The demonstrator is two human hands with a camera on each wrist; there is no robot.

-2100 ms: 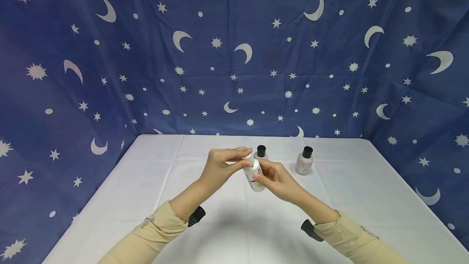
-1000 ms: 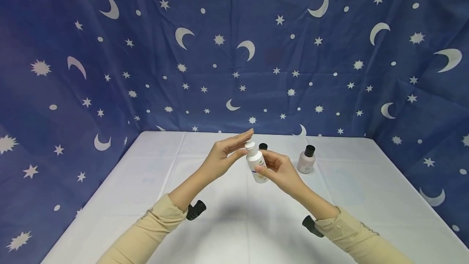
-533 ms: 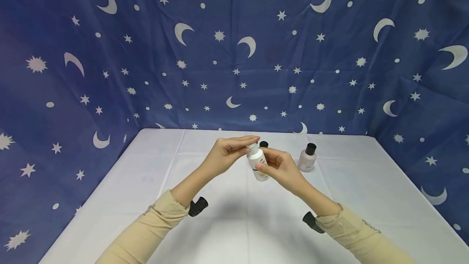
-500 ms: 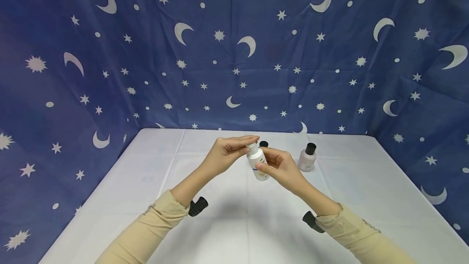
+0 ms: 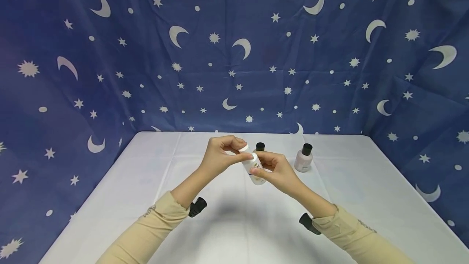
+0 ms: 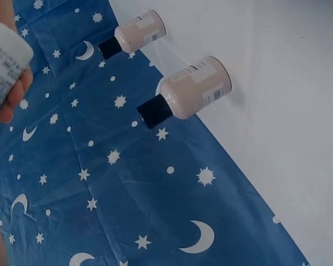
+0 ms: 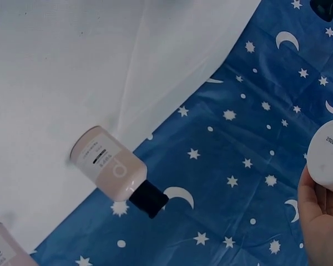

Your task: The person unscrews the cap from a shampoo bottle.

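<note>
My right hand (image 5: pixel 276 172) holds a small white bottle (image 5: pixel 258 180) by its body, tilted above the table, with a printed label facing outward. The left hand (image 5: pixel 221 154) pinches the white cap (image 5: pixel 243 148) at the bottle's top, fingers curled behind it and thumb in front. Part of the bottle's neck is hidden by that thumb. In the left wrist view the white bottle (image 6: pixel 6 62) shows small print on its back, with fingers wrapped behind it. Its round base (image 7: pixel 326 158) faces the camera in the right wrist view, above the right hand (image 7: pixel 324 221).
Two pinkish bottles with black caps stand upright toward the back of the white-covered table (image 5: pixel 176 231). One pink bottle (image 5: pixel 303 161) is at the right; the other's black cap (image 5: pixel 260 146) shows behind the hands. A blue star-and-moon curtain (image 5: pixel 205 52) rises behind and at both sides.
The left fingers, straight above the cap a second ago and then laid over it, are now curled round the cap. The white bottle has shifted slightly left in the head view.
</note>
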